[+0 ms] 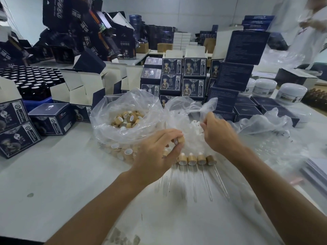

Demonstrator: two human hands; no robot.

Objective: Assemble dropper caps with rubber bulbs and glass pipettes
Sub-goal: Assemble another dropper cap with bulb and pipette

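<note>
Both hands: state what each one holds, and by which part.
Left hand pinches a round bamboo-coloured dropper cap by its side wall. Right hand grips the clear plastic bag at its rim.

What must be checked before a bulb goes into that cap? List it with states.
1. Cap held in left hand: ok, fingertips pinch it.
2. Right hand at the bag of white bulbs: ok, fingers inside the bag's opening.
3. Bulb actually picked: cannot tell, fingertips hidden by plastic.
4. Cap supply: ok, bag of caps open beside it.
5. Finished droppers out of the way: ok, lined up on the table below the hands.
</note>
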